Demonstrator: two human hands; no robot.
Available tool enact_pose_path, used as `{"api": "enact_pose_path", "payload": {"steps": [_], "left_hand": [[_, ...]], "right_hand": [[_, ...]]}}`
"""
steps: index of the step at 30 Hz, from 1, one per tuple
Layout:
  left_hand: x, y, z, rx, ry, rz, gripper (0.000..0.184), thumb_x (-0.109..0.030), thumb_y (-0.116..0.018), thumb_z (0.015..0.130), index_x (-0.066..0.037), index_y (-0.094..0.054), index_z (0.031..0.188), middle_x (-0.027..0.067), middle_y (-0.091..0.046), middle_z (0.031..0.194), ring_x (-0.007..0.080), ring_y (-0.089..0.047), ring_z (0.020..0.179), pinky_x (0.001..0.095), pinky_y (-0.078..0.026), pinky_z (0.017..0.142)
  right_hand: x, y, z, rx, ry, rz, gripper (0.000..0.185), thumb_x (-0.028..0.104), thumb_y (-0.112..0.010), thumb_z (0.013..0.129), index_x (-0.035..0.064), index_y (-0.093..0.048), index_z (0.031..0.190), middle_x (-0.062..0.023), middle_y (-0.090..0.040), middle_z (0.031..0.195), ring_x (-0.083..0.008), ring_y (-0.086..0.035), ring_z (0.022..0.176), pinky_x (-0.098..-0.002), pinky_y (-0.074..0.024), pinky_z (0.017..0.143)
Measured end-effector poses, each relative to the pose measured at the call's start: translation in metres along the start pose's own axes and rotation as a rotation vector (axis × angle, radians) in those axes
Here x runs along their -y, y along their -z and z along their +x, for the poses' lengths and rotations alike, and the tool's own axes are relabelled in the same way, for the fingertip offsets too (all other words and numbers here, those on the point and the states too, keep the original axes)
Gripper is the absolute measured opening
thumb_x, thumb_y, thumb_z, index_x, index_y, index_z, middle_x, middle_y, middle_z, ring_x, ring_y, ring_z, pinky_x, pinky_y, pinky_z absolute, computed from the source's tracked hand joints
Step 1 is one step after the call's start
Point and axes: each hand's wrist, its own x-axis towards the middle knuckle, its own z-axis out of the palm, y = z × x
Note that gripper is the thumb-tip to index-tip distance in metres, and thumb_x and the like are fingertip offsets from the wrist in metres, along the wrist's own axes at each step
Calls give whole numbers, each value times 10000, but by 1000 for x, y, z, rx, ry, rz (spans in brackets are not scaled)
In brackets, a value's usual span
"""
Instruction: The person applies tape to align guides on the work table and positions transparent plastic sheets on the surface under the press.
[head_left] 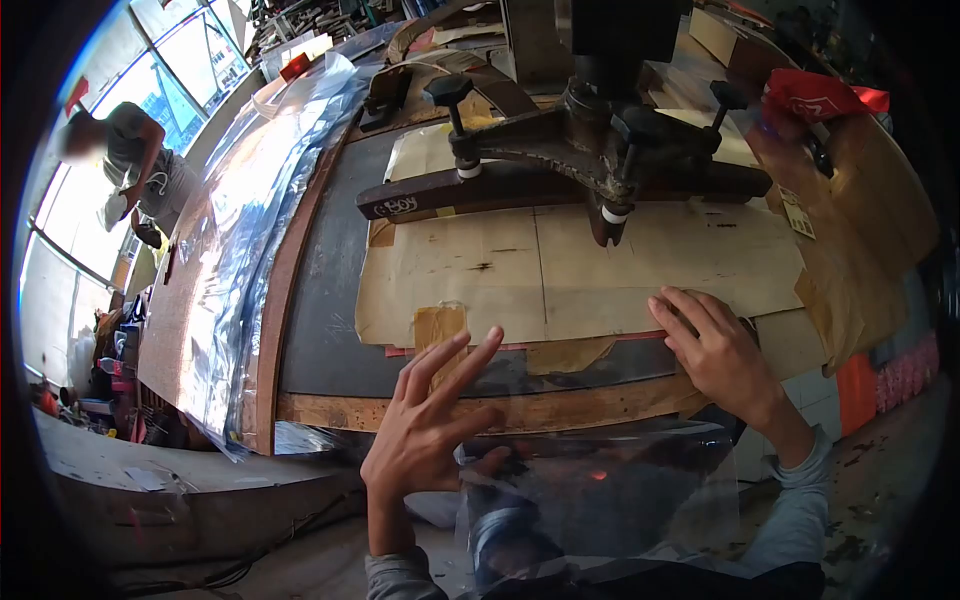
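My left hand (425, 425) is raised at the front edge of the bench, its fingers spread. A clear plastic sheet (610, 500) hangs below and beside it, showing reflections; whether the hand touches that sheet I cannot tell. My right hand (720, 350) has its fingers stretched over the front right part of a pale cardboard sheet (640, 265), which has brown tape patches and a dark line across it. Its fingers look empty. Behind the cardboard's front part stands a press head with a dark metal bar (570, 188) across the sheet.
A stack of clear plastic sheets (270, 200) lies on a brown board at the left. A red bag (815, 95) sits at the back right near brown paper (860, 230). Another person (150, 160) stands by the windows, far left. A wooden edge (340, 411) borders the bench.
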Motion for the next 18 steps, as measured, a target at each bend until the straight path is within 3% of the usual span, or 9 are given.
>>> {"api": "enact_pose_path", "payload": {"steps": [2, 5, 9, 10, 14, 18], "left_hand": [[10, 3, 18, 98, -124, 5, 373, -362, -761, 530, -131, -695, 815, 170, -309, 1537, 465, -297, 1383, 567, -214, 1144], [21, 2, 30, 304, -181, -96, 328, -383, -702, 694, -87, -624, 812, 232, -206, 1555, 459, -97, 1446, 617, -101, 1152], [20, 0, 29, 318, -168, -47, 345, -409, -662, 720, -86, -615, 833, 256, -228, 1541, 471, -165, 1430, 652, -64, 1132], [20, -2, 28, 310, -156, -70, 339, -420, -648, 733, -97, -609, 826, 254, -241, 1538, 470, -171, 1429, 677, -41, 1117], [16, -1, 28, 317, -125, -63, 335, -430, -648, 736, -112, -605, 832, 245, -238, 1543, 467, -165, 1433, 691, -29, 1104], [16, 0, 31, 348, -109, -50, 378, -451, -632, 744, -91, -598, 854, 251, -210, 1551, 483, -152, 1430, 703, -11, 1093]], "right_hand": [[1, -6, -3, -8, -12, -8, 391, 102, -657, 838, -15, -599, 1207, -141, -559, 1236, -273, -559, 1106, -410, -470, 967], [0, -4, -8, -5, -6, -17, 397, 130, -671, 834, -19, -603, 1196, -153, -540, 1282, -293, -543, 1165, -427, -459, 998], [15, 10, -27, -14, -152, -15, 429, 199, -696, 831, -16, -606, 1190, -170, -525, 1307, -297, -520, 1224, -487, -434, 1025], [20, 12, -36, 10, -209, -79, 490, 286, -702, 829, -7, -596, 1209, -179, -517, 1312, -283, -526, 1215, -541, -397, 1037], [20, 12, -49, 58, -279, -132, 574, 409, -653, 848, 8, -570, 1250, -170, -509, 1322, -272, -523, 1215, -568, -335, 1069], [11, 11, -43, 43, -270, -65, 564, 407, -624, 876, 11, -551, 1270, -160, -504, 1328, -269, -503, 1236, -573, -337, 1065]]}}
